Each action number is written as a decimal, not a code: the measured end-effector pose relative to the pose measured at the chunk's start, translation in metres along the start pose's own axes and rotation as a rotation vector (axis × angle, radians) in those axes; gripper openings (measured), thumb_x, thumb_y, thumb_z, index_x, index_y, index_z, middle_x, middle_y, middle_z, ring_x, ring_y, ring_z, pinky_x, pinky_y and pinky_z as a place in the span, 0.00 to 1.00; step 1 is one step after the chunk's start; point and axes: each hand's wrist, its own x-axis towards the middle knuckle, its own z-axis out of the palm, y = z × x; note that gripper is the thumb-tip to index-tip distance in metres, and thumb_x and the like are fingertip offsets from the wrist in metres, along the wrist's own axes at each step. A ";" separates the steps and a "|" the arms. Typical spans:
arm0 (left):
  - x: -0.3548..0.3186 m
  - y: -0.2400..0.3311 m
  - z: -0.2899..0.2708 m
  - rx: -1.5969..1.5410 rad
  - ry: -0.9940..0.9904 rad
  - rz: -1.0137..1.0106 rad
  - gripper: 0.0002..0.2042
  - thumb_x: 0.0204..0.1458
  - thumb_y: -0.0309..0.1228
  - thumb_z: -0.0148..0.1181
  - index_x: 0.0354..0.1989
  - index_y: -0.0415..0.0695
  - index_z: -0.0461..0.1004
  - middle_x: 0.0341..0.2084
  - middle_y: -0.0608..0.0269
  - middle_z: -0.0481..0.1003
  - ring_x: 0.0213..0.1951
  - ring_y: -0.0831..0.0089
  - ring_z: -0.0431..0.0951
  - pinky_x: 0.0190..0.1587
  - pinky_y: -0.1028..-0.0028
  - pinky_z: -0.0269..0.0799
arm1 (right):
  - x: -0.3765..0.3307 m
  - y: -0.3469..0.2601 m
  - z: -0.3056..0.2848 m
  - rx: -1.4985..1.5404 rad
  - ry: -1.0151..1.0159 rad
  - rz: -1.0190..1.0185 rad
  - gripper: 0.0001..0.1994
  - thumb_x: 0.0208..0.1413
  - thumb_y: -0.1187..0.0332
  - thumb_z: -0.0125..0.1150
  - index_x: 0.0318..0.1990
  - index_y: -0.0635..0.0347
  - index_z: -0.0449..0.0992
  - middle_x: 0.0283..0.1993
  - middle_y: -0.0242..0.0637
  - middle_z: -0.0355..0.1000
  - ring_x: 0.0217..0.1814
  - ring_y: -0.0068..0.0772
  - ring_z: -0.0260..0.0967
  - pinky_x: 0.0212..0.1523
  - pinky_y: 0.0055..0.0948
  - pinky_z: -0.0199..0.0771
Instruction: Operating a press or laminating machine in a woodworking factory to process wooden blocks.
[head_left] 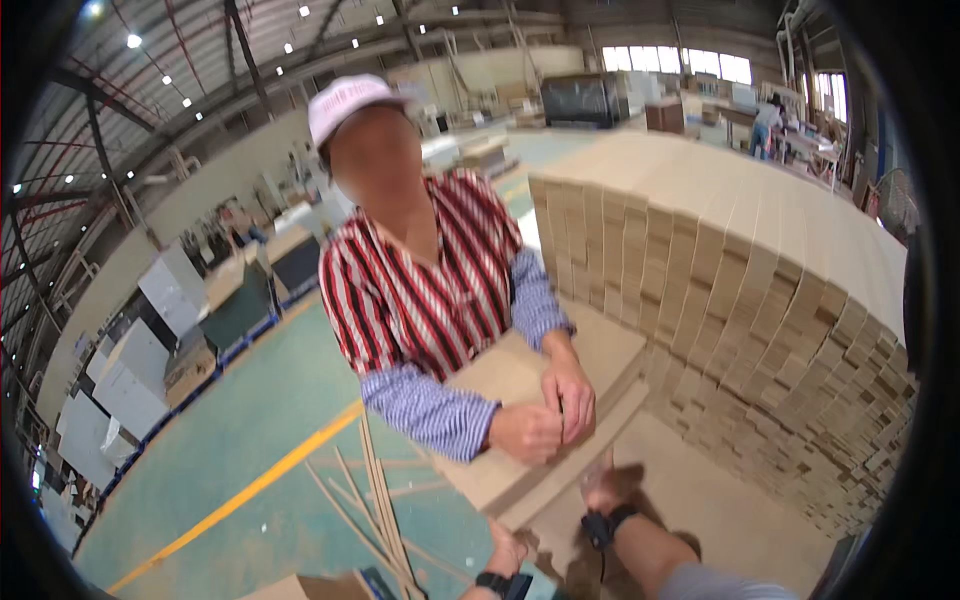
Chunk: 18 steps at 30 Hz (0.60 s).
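Reaching to stacked boards (612, 343) on a tan surface (672, 470) in a factory hall (455, 85).

The left hand (508, 546) is by the boards' near left corner, the right hand (608, 490) at their near edge with thumb raised; fingers are mostly hidden, so I cannot tell whether either grips. A co-worker's hands (527, 434) rest together on the top board, the lower body hidden behind it. A stack of wood strips (690, 270) borders the surface at right; loose strips (378, 490) lie on the green floor (260, 410). Distant goods (585, 102) are blurred.
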 end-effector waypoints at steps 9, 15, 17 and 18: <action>0.025 -0.008 -0.031 -0.074 0.117 -0.024 0.38 0.44 0.63 0.32 0.58 0.48 0.50 0.56 0.58 0.54 0.56 0.56 0.53 0.55 0.52 0.46 | -0.061 -0.064 0.023 0.028 0.102 0.312 0.43 0.46 0.34 0.35 0.62 0.51 0.31 0.66 0.39 0.29 0.68 0.39 0.24 0.59 0.55 0.29; 0.012 0.008 -0.028 -0.256 0.084 -0.075 0.45 0.39 0.67 0.33 0.60 0.45 0.39 0.60 0.55 0.45 0.60 0.52 0.41 0.56 0.44 0.33 | -0.180 -0.177 -0.020 0.075 -0.062 0.011 0.22 0.57 0.50 0.33 0.48 0.56 0.62 0.46 0.39 0.64 0.48 0.38 0.62 0.51 0.42 0.57; -0.020 -0.007 -0.054 0.163 0.058 0.091 0.45 0.39 0.67 0.34 0.60 0.46 0.40 0.58 0.54 0.48 0.59 0.52 0.45 0.55 0.44 0.37 | -0.253 -0.239 -0.022 -0.079 -0.096 -0.311 0.22 0.56 0.50 0.38 0.50 0.55 0.62 0.51 0.39 0.61 0.52 0.36 0.59 0.49 0.39 0.60; -0.014 -0.007 -0.045 0.355 0.017 0.204 0.45 0.38 0.67 0.34 0.60 0.46 0.41 0.58 0.54 0.50 0.58 0.51 0.47 0.55 0.43 0.39 | -0.291 -0.268 -0.006 -0.277 0.155 -0.433 0.24 0.54 0.49 0.41 0.53 0.54 0.60 0.55 0.37 0.58 0.54 0.34 0.57 0.48 0.36 0.61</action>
